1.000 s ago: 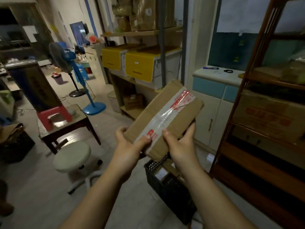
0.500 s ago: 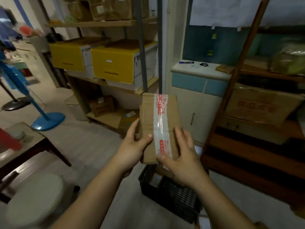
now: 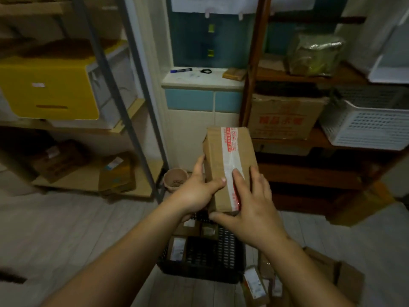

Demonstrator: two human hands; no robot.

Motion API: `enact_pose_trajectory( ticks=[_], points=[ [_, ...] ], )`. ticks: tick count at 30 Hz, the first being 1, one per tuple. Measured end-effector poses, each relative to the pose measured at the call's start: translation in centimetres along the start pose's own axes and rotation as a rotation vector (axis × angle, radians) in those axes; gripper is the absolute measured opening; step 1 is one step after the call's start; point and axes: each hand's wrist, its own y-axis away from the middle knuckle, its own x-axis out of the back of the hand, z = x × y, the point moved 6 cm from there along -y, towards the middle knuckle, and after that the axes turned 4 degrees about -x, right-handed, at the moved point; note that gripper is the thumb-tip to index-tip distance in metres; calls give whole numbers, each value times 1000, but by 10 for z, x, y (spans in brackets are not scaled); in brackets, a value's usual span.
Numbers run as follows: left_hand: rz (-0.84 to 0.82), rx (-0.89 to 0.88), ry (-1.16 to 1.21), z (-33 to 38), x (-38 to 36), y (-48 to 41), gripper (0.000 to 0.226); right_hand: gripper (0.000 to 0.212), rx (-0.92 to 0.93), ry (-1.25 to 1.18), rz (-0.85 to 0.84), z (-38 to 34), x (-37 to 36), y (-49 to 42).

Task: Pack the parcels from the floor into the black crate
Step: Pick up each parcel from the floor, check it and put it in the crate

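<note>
I hold a brown cardboard parcel [image 3: 230,160] with a strip of clear and red-printed tape, upright and lengthwise away from me, above the black crate [image 3: 205,255]. My left hand [image 3: 194,191] grips its left side, thumb on top. My right hand [image 3: 252,207] covers its near right end, fingers flat on the tape. The crate sits on the floor just below my hands and has several small parcels inside. More parcels [image 3: 256,284] lie on the floor to the crate's right.
A metal shelf rack [image 3: 132,120] with yellow-fronted bins [image 3: 48,89] stands on the left. A wooden shelf unit [image 3: 309,169] with a carton and a white basket [image 3: 367,125] is on the right. A small brown pot [image 3: 176,179] sits by the wall cabinet.
The view has swung right and down toward the crate. The parcel turned from diagonal to pointing away from me, and both hands carried it lower over the crate.
</note>
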Motion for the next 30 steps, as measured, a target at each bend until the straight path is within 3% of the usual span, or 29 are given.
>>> enact_pose_trajectory(
  ticks=[9,15,18,21,24,27,30],
  points=[
    [-254,143,-148,-40,-27,-79,86,102,-187,36,102,43,-24,-33],
    [-346,146,-501,-109,-1,-131,52,106,-335,81,12,69,-80,-53],
    [-427,173,-738,-173,26,-160,59,105,-371,87,-66,84,-131,-69],
    [-562,80,-1073,-240,38,-187,71,104,-380,124,-147,110,-199,-93],
    [-541,88,-1222,-326,42,-218,94,105,-370,151,-229,151,-281,-116],
    [-568,72,-1346,-433,38,-245,79,107,-386,170,-289,205,-369,-135],
    [-616,-27,-1493,-525,20,-269,79,106,-377,201,-345,260,-450,-151]
  ],
)
